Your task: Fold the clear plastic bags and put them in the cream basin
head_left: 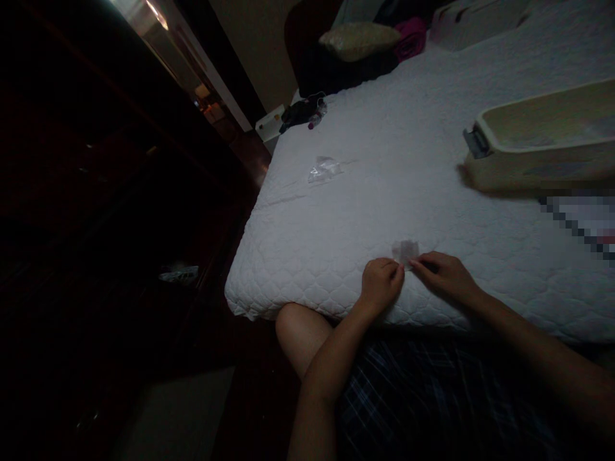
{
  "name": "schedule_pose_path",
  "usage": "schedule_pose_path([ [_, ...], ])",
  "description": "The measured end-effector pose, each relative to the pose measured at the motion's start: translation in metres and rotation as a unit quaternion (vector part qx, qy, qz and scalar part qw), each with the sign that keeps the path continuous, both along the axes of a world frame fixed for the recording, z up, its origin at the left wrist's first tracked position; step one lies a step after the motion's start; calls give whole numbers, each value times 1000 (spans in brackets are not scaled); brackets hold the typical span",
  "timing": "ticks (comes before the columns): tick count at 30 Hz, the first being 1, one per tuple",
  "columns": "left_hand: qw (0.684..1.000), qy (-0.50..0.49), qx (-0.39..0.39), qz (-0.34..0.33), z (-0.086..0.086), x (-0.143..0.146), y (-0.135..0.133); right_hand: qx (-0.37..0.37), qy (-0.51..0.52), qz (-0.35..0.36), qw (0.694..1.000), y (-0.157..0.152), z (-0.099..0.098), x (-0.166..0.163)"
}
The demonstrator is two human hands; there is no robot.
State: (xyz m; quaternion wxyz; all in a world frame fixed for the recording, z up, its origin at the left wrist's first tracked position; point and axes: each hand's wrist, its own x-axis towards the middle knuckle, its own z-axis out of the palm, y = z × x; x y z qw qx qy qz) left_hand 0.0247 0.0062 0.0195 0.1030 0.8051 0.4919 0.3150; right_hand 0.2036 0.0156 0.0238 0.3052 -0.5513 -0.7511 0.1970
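Observation:
Near the front edge of a bed with a white quilted cover, both my hands pinch a small, clear plastic packet. My left hand has its lower left edge between thumb and fingers. On the packet's right side, my right hand grips it between thumb and forefinger. What the packet contains, if anything, is too dim to make out. Farther up the bed lies a crumpled clear plastic bag, apart from my hands.
A cream plastic bin with a grey latch stands at the right. Toward the back are a beige pillow, a rolled magenta cloth and a pale box. Dark items lie at the far left corner. Dark wooden furniture fills the left.

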Motion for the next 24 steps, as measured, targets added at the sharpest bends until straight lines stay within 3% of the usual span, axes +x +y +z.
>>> schedule_pose_path([
  [4, 999, 6, -5, 45, 1, 9, -2, -23, 22, -32, 999, 0, 1, -4],
  [9, 999, -7, -6, 51, -1, 10, -2, -38, 48, -79, 995, -1, 0, -6],
  [24, 998, 10, 7, 68, -6, 13, 0, 32, 12, -33, 999, -2, 0, -4],
])
